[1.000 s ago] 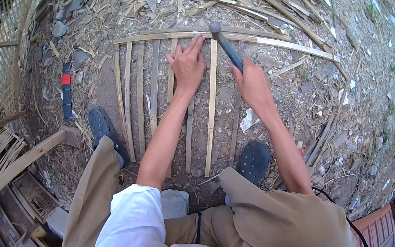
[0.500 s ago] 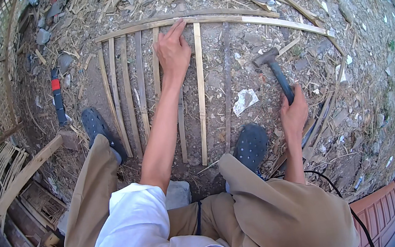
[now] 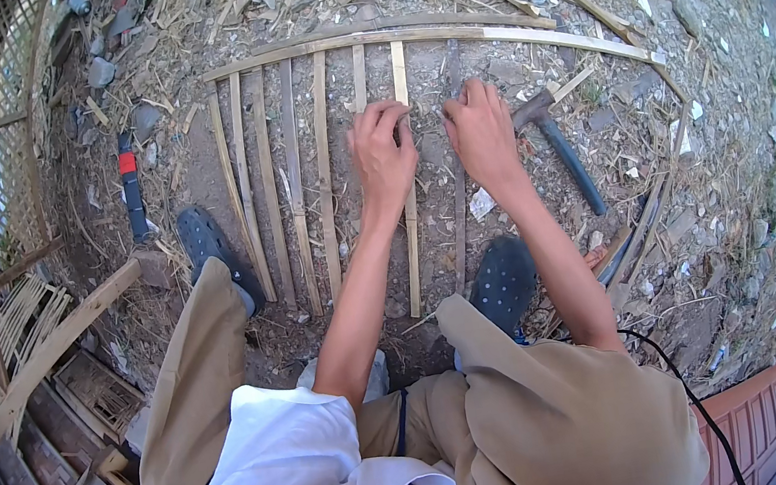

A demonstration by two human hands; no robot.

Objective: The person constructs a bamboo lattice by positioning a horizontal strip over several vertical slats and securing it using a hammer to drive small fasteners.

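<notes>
Head view shows your left hand (image 3: pixel 384 156) by the pale strip (image 3: pixel 415 249) and your right hand (image 3: pixel 484 138) by the dark strip (image 3: pixel 460 232). Each grip has curled fingers, but I cannot tell if either pinches anything. Your hammer (image 3: pixel 572 167) lies on the ground (image 3: pixel 183 157) just right of your right hand, maybe so both hands are free. Both strips run up toward the long strip (image 3: pixel 568 41), perhaps to line up their tops.

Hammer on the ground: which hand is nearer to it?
Right. The right hand is just left of the hammer, beside its head; the left hand is farther left, beyond the right hand.
</notes>
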